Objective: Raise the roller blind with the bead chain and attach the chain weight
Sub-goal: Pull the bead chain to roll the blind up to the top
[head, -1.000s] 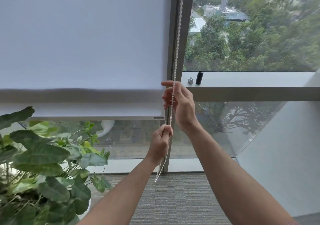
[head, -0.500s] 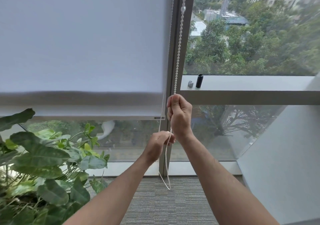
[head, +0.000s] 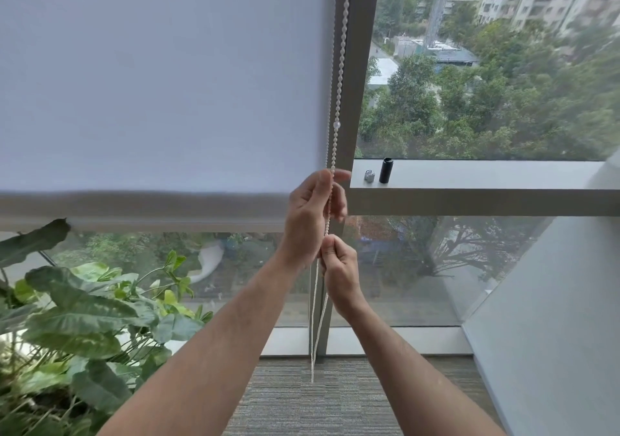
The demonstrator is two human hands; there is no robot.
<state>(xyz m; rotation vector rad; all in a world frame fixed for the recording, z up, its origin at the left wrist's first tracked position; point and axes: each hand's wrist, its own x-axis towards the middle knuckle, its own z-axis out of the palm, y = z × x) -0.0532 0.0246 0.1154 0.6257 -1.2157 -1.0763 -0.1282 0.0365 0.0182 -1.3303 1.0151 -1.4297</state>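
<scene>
The white roller blind [head: 151,83] covers the left window, and its bottom bar [head: 144,224] hangs at mid height. The white bead chain [head: 340,66] runs down the window post, with a clear connector bead [head: 336,123] on it. My left hand [head: 312,214] is the upper one, its fingers curled loosely around the chain. Just below it, my right hand [head: 339,268] is a fist closed on the chain. The chain's loop [head: 315,335] dangles below both hands. A black cylindrical chain weight [head: 385,170] and a small silver clip [head: 369,175] stand on the window ledge [head: 469,174].
A large leafy potted plant [head: 77,318] fills the lower left beside my left arm. A grey-white angled wall [head: 553,301] closes the right side. Grey carpet [head: 318,402] lies below the window post [head: 355,66].
My left hand has moved up the chain above my right hand, which has pulled down. The clear connector bead has travelled down the chain. The hanging loop is longer.
</scene>
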